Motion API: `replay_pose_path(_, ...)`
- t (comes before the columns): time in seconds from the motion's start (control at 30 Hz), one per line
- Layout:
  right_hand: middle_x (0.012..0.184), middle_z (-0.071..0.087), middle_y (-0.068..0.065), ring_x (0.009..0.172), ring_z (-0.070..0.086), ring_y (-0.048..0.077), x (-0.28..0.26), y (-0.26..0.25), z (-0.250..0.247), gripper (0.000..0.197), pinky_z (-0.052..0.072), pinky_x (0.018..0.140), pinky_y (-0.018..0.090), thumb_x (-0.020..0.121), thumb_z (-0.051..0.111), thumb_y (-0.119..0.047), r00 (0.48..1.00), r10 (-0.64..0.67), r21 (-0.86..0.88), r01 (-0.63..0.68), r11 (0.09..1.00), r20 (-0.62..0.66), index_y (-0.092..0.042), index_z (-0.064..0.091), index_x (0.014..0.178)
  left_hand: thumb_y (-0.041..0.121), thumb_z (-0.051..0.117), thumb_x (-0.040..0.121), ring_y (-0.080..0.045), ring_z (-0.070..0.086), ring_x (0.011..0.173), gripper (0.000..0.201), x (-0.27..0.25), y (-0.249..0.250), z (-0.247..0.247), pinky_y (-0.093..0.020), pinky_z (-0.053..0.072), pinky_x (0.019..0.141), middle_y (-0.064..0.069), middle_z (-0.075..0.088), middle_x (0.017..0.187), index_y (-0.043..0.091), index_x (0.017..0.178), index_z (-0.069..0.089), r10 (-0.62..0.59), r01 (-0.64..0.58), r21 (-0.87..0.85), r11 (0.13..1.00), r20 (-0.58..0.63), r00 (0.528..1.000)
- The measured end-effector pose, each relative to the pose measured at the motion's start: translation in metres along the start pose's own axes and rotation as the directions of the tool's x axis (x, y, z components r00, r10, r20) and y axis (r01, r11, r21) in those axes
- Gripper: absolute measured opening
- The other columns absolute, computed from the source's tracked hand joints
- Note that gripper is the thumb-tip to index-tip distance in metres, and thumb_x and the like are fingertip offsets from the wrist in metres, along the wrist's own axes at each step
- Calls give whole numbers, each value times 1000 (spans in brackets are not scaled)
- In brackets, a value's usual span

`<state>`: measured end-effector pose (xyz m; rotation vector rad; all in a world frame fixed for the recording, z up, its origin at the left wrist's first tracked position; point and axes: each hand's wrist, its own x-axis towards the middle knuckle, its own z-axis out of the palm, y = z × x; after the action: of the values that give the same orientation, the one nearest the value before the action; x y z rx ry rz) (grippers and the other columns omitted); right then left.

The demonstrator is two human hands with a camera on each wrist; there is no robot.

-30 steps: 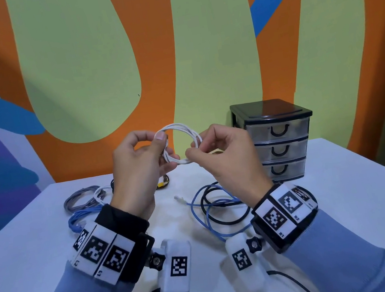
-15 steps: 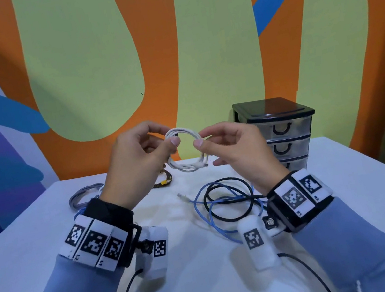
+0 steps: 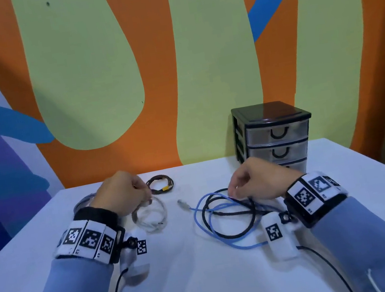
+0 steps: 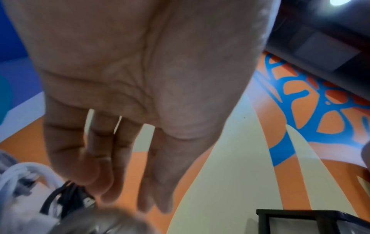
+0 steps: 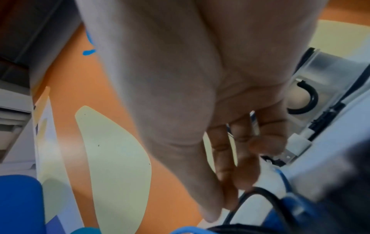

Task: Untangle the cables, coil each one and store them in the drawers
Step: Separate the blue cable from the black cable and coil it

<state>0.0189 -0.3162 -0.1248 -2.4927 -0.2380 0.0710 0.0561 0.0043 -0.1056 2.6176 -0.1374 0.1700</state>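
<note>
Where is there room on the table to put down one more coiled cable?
The near middle of the white table, between the two blue sleeves, is bare. So is the strip between the coiled white cable and the tangled blue cable and black cable. The far edge left of the black three-drawer plastic organizer looks free too. It is crowded under both hands.
</note>
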Motion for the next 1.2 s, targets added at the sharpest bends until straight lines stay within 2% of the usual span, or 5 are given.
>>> replay_pose_path(0.3, 90, 74, -1, 66, 60, 6, -3, -4, 13, 23, 52, 70, 31, 82, 83, -28, 987, -94, -12, 97, 995, 131, -34, 75, 103, 53, 76, 92, -6, 69, 74, 32, -33, 74, 36, -29, 55, 79, 10, 78, 73, 26, 109, 70, 224, -280, 83, 956, 409, 885)
replay_pose_path(0.5, 74, 56, -2, 68, 50, 14, 4, -13, 16, 11, 38, 66, 29, 93, 73, -13, 975, -168, 296, 205, 933, -145, -22, 72, 86, 30, 64, 106, -8, 45, 59, 26, -36, 78, 24, -22, 38, 58, 13, 52, 60, 17, 85, 72, 369, -357, -401, 844, -51, 928)
replay_pose_path(0.77, 76, 63, 1, 71, 55, 20, 3, -16, 11, 16, 42, 69, 37, 84, 69, -15, 964, -33, 533, 174, 828, -263, -22, 60, 96, 20, 47, 114, -10, 20, 48, 25, -46, 84, -13, -20, 23, 42, 5, 27, 60, 18, 89, 51, 133, -563, -811, 162, -547, 827)
replay_pose_path(1.07, 83, 62, 8, 73, 64, 18, -3, -20, -1, 21, 61, 76, 31, 105, 49, 4, 966, -65, 945, 259, 200, -251, -1, 65, 117, 40, 51, 111, -10, 14, 47, 24, -41, 55, -38, -21, 15, 44, 3, 24, 62, 25, 92, 48, -168, -698, -686, 205, -727, 666)
replay_pose_path(1.2, 71, 41, 0, 47, 34, 9, 2, -15, 2, 23, 32, 42, 22, 108, 48, -7, 960, 87, 827, 180, 532, -265, -11, 64, 124, 43, 48, 111, -11, 14, 47, 26, -36, 44, -45, -23, 15, 43, 3, 25, 63, 23, 94, 46, -261, -696, -684, 220, -728, 633)
